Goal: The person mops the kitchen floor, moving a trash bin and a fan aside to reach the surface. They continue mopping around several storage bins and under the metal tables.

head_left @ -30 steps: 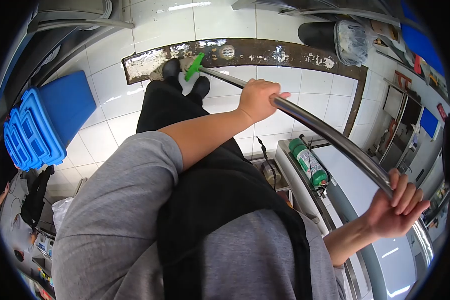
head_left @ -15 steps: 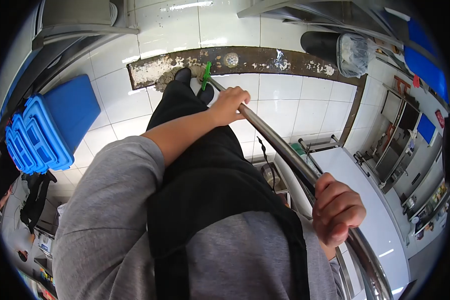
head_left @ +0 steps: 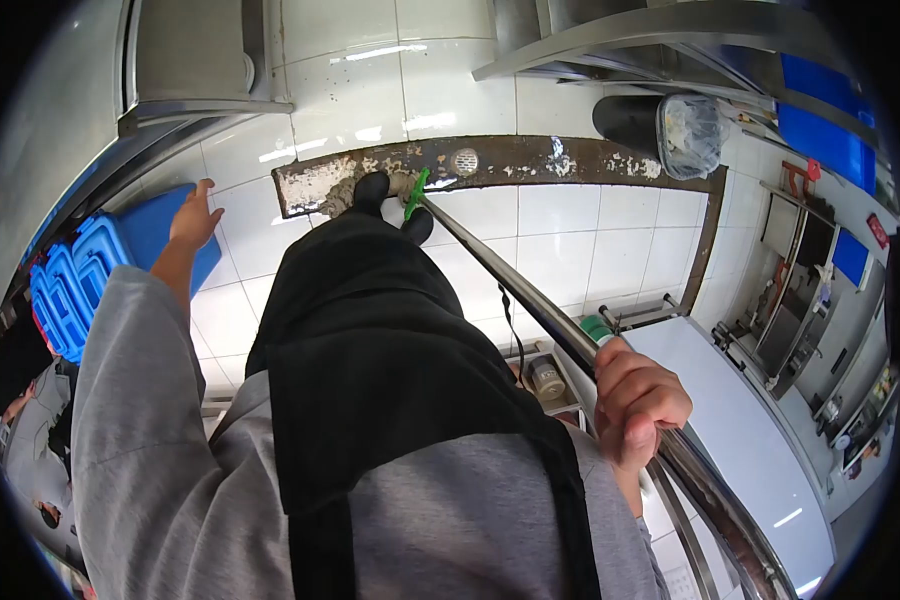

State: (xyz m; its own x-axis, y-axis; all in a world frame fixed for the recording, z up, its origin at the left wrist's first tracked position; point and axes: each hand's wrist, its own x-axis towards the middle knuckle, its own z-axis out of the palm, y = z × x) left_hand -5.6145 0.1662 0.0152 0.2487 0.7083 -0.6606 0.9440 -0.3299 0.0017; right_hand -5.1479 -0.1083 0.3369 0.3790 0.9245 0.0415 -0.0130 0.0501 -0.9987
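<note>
My right hand [head_left: 640, 408] is wrapped around the metal handle of a mop [head_left: 530, 292], low on the right of the view. The handle slants down and forward to a green clamp [head_left: 417, 196] beside my dark shoes [head_left: 372, 190]. Grey mop strands [head_left: 338, 197] lie on the floor around the shoes, partly hidden behind them. Off to the left, my left hand [head_left: 194, 215] is free of the handle, fingers apart with nothing in them. In this view it overlaps the stacked blue plastic tubs [head_left: 95, 262].
A dark stained floor channel [head_left: 520, 162] with a round drain [head_left: 465, 161] crosses the white tiles. A lined trash bin [head_left: 690, 140] stands at its right end. A white-topped table [head_left: 740, 420] is at my right, metal shelving [head_left: 660, 35] ahead. Another person [head_left: 52, 485] is far left.
My left hand has let go of the mop handle and swung out left toward the blue tubs. My right hand keeps its hold and has shifted slightly left.
</note>
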